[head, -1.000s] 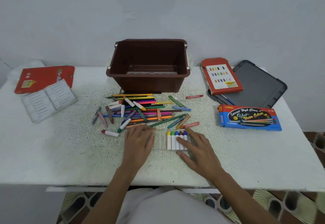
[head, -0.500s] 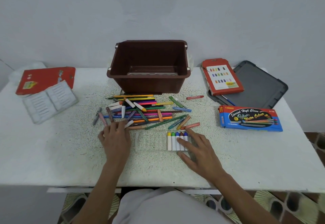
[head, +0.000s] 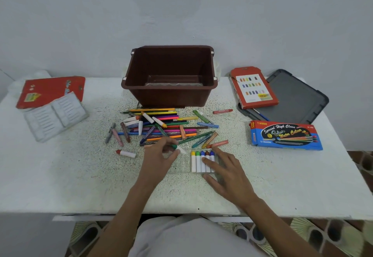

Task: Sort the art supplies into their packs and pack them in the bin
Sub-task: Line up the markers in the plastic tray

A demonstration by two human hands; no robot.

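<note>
A clear plastic tray [head: 179, 165] lies at the table's front middle, with several white-wrapped crayons [head: 202, 160] lined up at its right end. My left hand [head: 159, 157] pinches a green-tipped crayon [head: 178, 149] over the tray's left part. My right hand [head: 226, 174] rests with straight fingers on the tray's right end, touching the crayons. A pile of loose pencils and crayons [head: 161, 127] lies behind the tray. A red-tipped crayon [head: 126, 153] lies alone to the left. The brown bin [head: 169, 93] stands at the back.
A blue water colour pencil box [head: 284, 135] lies at the right. An orange crayon box [head: 253, 88] rests on a grey lid [head: 296, 99] behind it. At the left are a red pack [head: 50, 90] and a clear ribbed tray [head: 54, 115].
My left hand went left to the pile's edge, then came back over the tray pinching a green-tipped crayon. My right hand stayed on the tray.
</note>
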